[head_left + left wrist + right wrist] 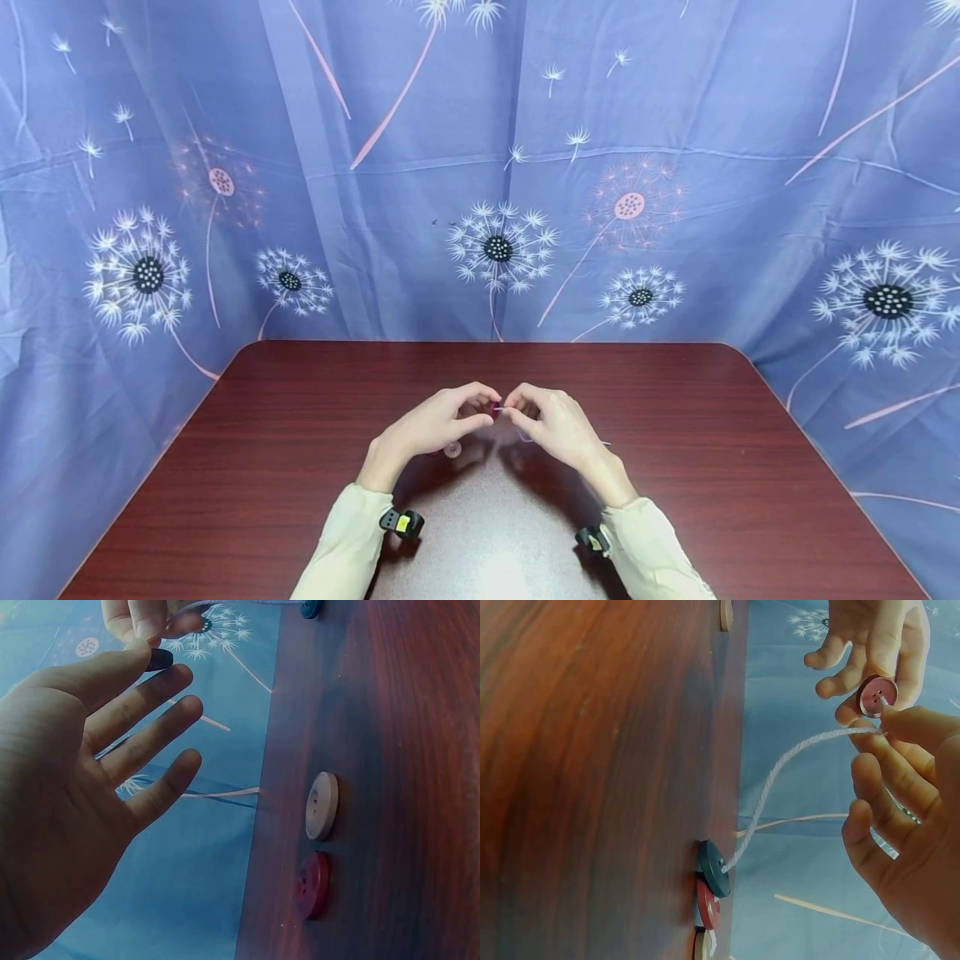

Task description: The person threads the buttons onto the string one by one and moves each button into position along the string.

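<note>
Over the middle of the table, my left hand [438, 421] pinches a dark red four-hole button [877, 696] between thumb and index finger, the other fingers spread. Facing it, my right hand [558, 427] pinches a white cord [769, 784] close to its end. The cord's tip is at one of the button's holes in the right wrist view. From the right hand the cord curves down to a dark green button [714, 870] on the table, where it enters a hole. Against that one stand a red button [707, 904] and a cream button [703, 945], partly cut off by the frame.
A pale pink button [322, 806] and another red button [313, 886] lie on the table to the left, under my left hand. The dark red wooden table [300, 375] ends at a blue curtain [420, 250] with dandelion print along the back and sides.
</note>
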`<control>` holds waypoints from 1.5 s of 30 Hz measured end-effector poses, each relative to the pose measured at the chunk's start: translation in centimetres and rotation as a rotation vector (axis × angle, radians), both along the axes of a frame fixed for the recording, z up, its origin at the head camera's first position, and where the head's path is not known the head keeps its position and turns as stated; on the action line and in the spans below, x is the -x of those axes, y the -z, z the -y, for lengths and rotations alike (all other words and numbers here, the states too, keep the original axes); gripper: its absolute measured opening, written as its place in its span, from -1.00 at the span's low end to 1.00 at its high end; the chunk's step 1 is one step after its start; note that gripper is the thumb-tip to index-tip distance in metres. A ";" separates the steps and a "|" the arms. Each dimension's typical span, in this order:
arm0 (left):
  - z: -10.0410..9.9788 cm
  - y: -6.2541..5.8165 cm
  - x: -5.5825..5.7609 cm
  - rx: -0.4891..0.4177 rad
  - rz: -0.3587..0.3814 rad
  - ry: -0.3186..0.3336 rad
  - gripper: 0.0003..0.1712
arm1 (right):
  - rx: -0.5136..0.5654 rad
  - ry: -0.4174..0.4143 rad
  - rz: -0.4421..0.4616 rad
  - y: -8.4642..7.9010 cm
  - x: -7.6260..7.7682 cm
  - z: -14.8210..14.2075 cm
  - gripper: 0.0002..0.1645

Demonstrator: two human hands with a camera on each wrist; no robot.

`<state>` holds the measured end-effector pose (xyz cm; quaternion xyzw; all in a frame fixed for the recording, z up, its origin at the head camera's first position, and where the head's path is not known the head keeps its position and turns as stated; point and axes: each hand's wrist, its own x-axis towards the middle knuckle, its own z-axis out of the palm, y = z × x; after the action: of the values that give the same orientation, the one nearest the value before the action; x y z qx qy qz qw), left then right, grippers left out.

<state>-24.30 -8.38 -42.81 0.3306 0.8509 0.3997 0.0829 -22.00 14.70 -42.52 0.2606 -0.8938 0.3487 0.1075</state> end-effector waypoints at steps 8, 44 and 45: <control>0.0 -0.3 -0.1 0.005 -0.059 -0.001 -0.66 | -0.011 -0.011 -0.002 0.2 0.1 0.1 -0.95; -0.1 -0.2 0.2 -0.063 -0.104 -0.021 -0.77 | -0.030 -0.093 0.034 0.0 -0.2 0.5 -0.95; -0.1 -0.2 0.2 -0.066 -0.107 -0.023 -0.77 | -0.029 -0.095 0.042 0.0 -0.3 0.5 -0.93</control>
<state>-24.49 -8.29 -42.66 0.3443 0.8441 0.4104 0.0217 -21.75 14.19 -42.49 0.2970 -0.8875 0.3458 0.0680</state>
